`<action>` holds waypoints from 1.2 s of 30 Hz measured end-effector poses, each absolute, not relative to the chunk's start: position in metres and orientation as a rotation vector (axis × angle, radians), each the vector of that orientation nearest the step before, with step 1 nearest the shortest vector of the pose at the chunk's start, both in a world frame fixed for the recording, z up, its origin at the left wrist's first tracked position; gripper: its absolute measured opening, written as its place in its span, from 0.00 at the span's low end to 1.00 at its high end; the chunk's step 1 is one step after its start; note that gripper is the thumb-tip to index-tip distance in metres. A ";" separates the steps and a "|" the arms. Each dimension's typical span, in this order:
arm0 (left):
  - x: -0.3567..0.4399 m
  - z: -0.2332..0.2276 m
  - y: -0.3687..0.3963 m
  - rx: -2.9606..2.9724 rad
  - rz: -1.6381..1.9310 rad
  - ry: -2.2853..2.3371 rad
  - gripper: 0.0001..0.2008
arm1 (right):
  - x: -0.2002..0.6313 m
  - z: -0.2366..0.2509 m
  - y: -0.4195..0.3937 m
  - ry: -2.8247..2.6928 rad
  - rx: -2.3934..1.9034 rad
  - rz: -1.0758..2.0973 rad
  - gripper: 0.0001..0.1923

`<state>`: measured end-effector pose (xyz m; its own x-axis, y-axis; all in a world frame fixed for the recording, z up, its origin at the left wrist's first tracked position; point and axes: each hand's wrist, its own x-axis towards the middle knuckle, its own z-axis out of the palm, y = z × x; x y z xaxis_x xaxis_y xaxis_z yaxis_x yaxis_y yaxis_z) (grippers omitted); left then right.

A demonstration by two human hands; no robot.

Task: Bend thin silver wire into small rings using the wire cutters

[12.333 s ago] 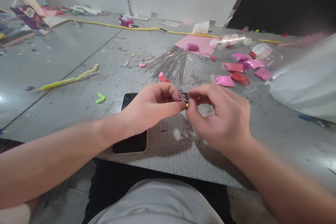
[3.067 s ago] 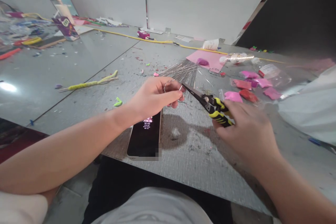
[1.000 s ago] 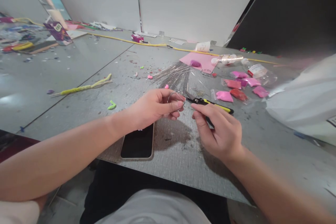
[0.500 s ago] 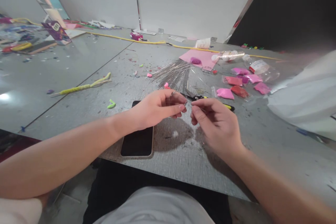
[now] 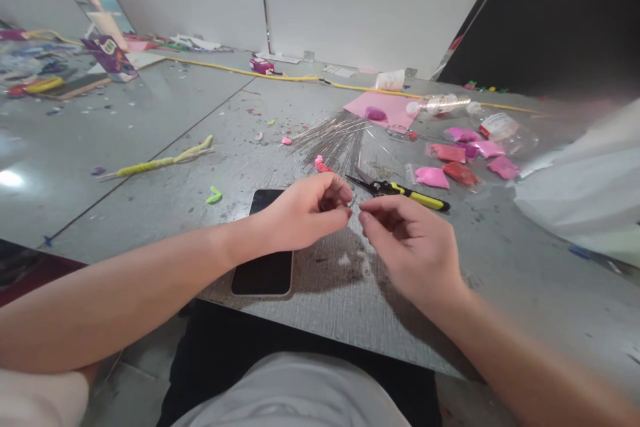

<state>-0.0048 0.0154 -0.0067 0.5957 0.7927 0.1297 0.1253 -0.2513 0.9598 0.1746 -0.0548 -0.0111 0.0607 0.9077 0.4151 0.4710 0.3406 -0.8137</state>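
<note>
The left hand (image 5: 305, 213) and right hand (image 5: 410, 247) meet fingertip to fingertip over the near part of the table (image 5: 320, 293). The left fingers are curled in, thumb and forefinger closed on a small wire loop (image 5: 345, 195) held just above the table; only a thin glint of it shows past the knuckles. The right thumb and forefinger are pinched together at the loop's 3 o'clock end, seemingly on its loose tip, though the wire is too fine to say for sure that they grip it.

The pliers (image 5: 400, 190), black blades and yellow handles, lie on the table at 1 o'clock from the hands, touched by neither. A fan of straight wires (image 5: 333, 137) lies at 12 o'clock, with a pink scrap (image 5: 320, 164) at its near edge. A phone (image 5: 267, 247), screen dark, lies under the left wrist at 7 o'clock. Pink and red bags (image 5: 450, 160) sit at 2 o'clock, a yellow-wrapped stem (image 5: 160, 161) well off at 10 o'clock.

I judge the work in hand to be shaping or closing the loop by fingers alone, the tool laid aside. The next move calls for a steady left grip while the right fingertips bend or tuck the free end, with small, careful force, since the wire is thin and springy.
</note>
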 end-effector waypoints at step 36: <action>-0.007 -0.003 0.018 1.881 0.670 0.797 0.17 | 0.190 -0.004 -0.041 -1.607 -1.441 0.657 0.07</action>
